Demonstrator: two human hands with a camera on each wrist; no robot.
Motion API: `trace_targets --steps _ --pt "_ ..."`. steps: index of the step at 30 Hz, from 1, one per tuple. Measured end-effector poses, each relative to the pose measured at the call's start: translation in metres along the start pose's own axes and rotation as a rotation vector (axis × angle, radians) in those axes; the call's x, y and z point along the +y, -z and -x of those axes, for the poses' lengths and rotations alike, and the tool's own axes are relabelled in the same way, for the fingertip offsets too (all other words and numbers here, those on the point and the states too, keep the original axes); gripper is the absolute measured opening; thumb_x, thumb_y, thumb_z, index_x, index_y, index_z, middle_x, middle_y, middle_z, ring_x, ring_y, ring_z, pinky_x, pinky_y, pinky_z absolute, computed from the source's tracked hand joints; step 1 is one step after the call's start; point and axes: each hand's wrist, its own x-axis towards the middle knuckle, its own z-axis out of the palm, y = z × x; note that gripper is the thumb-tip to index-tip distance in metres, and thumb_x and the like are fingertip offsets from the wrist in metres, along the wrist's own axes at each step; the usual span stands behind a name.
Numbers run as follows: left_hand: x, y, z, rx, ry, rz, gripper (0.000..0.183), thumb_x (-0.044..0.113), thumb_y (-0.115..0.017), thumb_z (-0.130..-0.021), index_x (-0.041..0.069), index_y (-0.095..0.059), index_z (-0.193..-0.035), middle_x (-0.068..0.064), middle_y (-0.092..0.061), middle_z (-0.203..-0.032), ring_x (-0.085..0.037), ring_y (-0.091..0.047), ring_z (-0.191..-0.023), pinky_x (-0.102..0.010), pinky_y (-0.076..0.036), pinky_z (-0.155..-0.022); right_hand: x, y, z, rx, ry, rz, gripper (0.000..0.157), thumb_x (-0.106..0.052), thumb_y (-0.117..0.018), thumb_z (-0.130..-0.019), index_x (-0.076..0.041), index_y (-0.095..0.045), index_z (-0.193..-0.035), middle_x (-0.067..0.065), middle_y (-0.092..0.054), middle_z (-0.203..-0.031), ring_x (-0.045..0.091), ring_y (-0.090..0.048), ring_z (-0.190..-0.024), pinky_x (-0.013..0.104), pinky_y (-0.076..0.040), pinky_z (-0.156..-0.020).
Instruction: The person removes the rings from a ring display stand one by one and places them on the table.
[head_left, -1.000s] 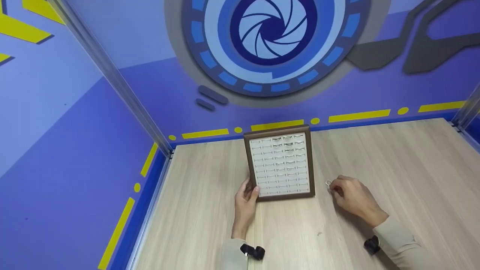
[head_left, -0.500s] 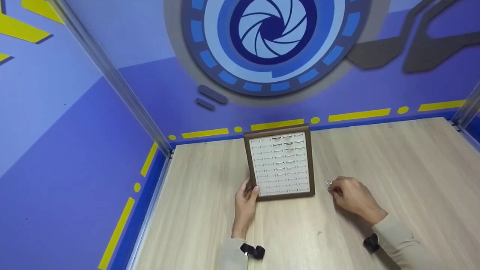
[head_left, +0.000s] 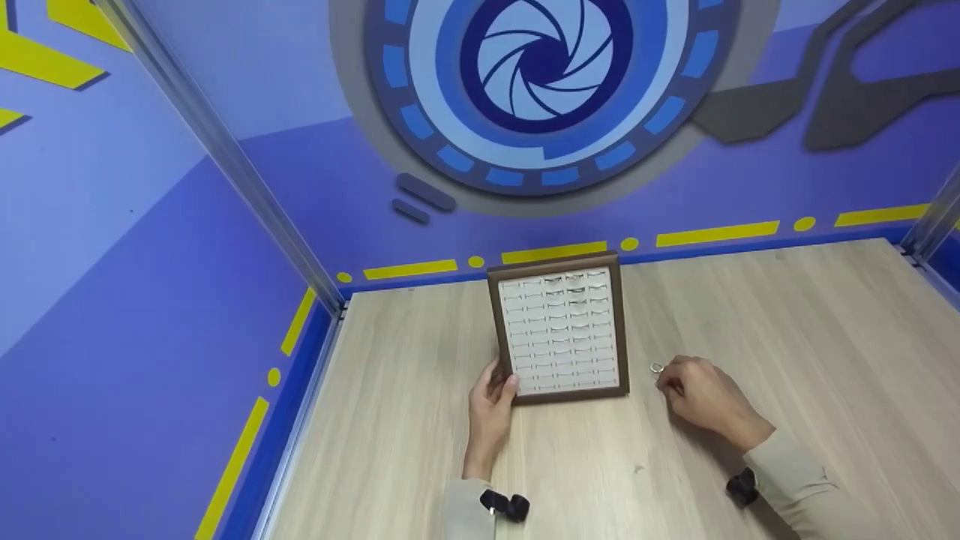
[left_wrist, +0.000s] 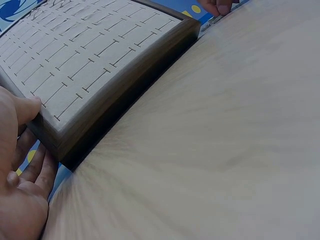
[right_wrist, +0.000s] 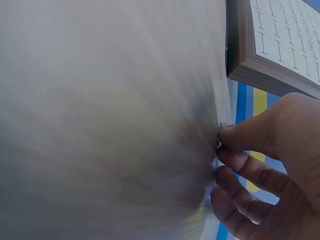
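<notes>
A brown-framed ring display board (head_left: pixel 562 360) stands tilted back on the table, its white slotted panel holding several rings in the upper and middle rows. My left hand (head_left: pixel 491 412) grips its lower left corner. The thumb (left_wrist: pixel 27 109) lies on the front, with the other fingers behind and beneath. To the right of the board, my right hand (head_left: pixel 705 394) is down at the tabletop, thumb and index finger pinching what looks like a small ring, mostly hidden. A silvery ring (head_left: pixel 657 368) shows just beyond those fingertips. In the right wrist view, small metal bits (right_wrist: pixel 223 125) appear by the thumb tip.
The light wood table (head_left: pixel 810 337) runs back to a blue and purple printed wall (head_left: pixel 300 172). A metal corner post (head_left: pixel 225 150) rises at the left. Black wrist cameras (head_left: pixel 742 487) sit on both sleeves.
The silvery ring beside my right fingertips has turned and shifted slightly. My right fingers have moved only a little, while my left hand and the board stay where they were.
</notes>
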Motion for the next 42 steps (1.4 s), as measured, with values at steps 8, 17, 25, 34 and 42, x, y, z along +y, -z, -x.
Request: trace_targets --steps 8,17,25,34,42 --pt "0.002 0.0 0.0 -0.004 0.03 -0.021 0.051 0.004 -0.062 -0.098 -0.005 -0.045 -0.145 -0.022 -0.057 -0.136 -0.035 -0.054 -0.129 -0.034 -0.047 -0.11 0.002 0.0 -0.001 -0.008 -0.007 -0.003 0.013 0.007 -0.074 -0.077 -0.005 -0.076 -0.082 0.004 -0.068 -0.084 0.017 -0.062 -0.074 0.036 -0.054 -0.061" --pt "-0.001 -0.002 0.0 0.02 0.002 0.034 0.052 -0.001 -0.064 -0.095 -0.002 -0.046 -0.144 -0.023 -0.056 -0.136 -0.039 -0.054 -0.128 -0.042 -0.047 -0.109 -0.006 0.009 -0.006 0.0 -0.017 -0.022 0.011 0.002 -0.075 -0.079 -0.007 -0.077 -0.085 0.0 -0.065 -0.082 0.013 -0.056 -0.069 0.03 -0.05 -0.058" --pt "-0.003 -0.002 0.001 0.011 -0.032 0.009 0.051 -0.001 -0.062 -0.096 -0.003 -0.045 -0.144 -0.021 -0.057 -0.134 -0.037 -0.055 -0.126 -0.046 -0.046 -0.109 -0.025 0.023 -0.027 0.136 0.004 -0.09 0.015 0.004 -0.072 -0.08 -0.009 -0.076 -0.089 -0.003 -0.066 -0.084 0.014 -0.061 -0.071 0.029 -0.052 -0.058" --pt "-0.004 -0.001 0.001 0.0 -0.035 0.001 0.049 0.0 -0.061 -0.097 -0.002 -0.047 -0.143 -0.021 -0.059 -0.129 -0.036 -0.057 -0.12 -0.045 -0.05 -0.105 -0.054 0.029 -0.057 0.356 0.214 -0.209 0.015 0.007 -0.073 -0.082 -0.003 -0.075 -0.093 0.006 -0.07 -0.086 0.013 -0.061 -0.07 0.032 -0.053 -0.052" --pt "-0.001 0.0 0.001 -0.001 -0.01 -0.009 0.049 0.002 -0.062 -0.097 0.0 -0.047 -0.143 -0.02 -0.059 -0.13 -0.035 -0.057 -0.121 -0.042 -0.05 -0.106 -0.075 0.024 -0.079 0.432 0.287 -0.247 0.018 0.011 -0.073 -0.08 0.002 -0.074 -0.096 0.003 -0.069 -0.089 0.013 -0.061 -0.071 0.024 -0.049 -0.052"
